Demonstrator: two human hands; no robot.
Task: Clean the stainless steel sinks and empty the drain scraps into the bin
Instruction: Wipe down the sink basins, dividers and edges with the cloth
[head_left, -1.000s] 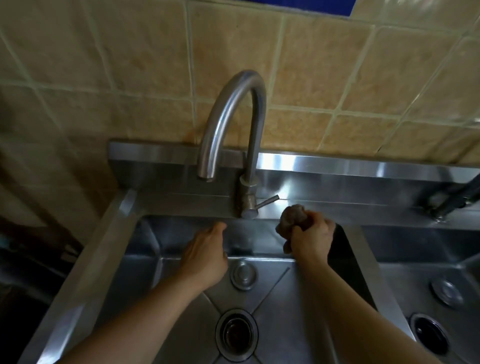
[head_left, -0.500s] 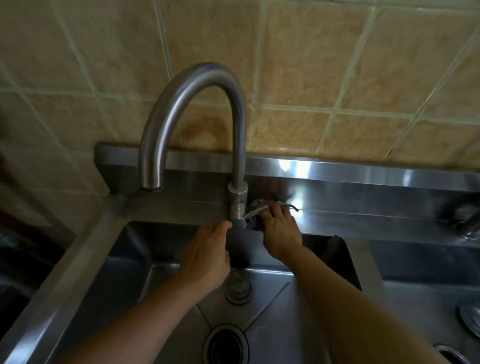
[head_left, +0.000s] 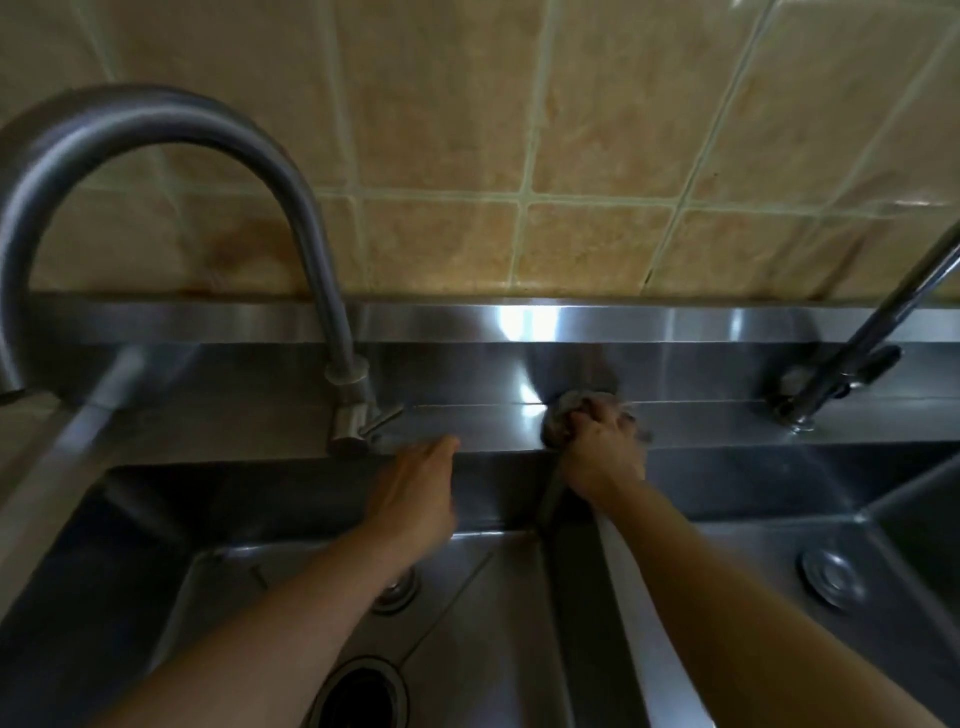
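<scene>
Now the right hand (head_left: 602, 452), its fingers (head_left: 597, 418) curled tight round a grey scouring wad (head_left: 563, 415), has slid rightward from the tap base (head_left: 348, 415) along the back ledge (head_left: 467, 421), so scrubbing seems to be advancing toward the second basin (head_left: 779, 519). Left hand (head_left: 415, 493) rests straight-fingered on the rim of the left sink (head_left: 156, 519); both forearms reach forward.

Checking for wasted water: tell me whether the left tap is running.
No. Nothing flows from the left tap; the left hand rests below its lever while the right hand rubs a scourer on the ledge.
</scene>
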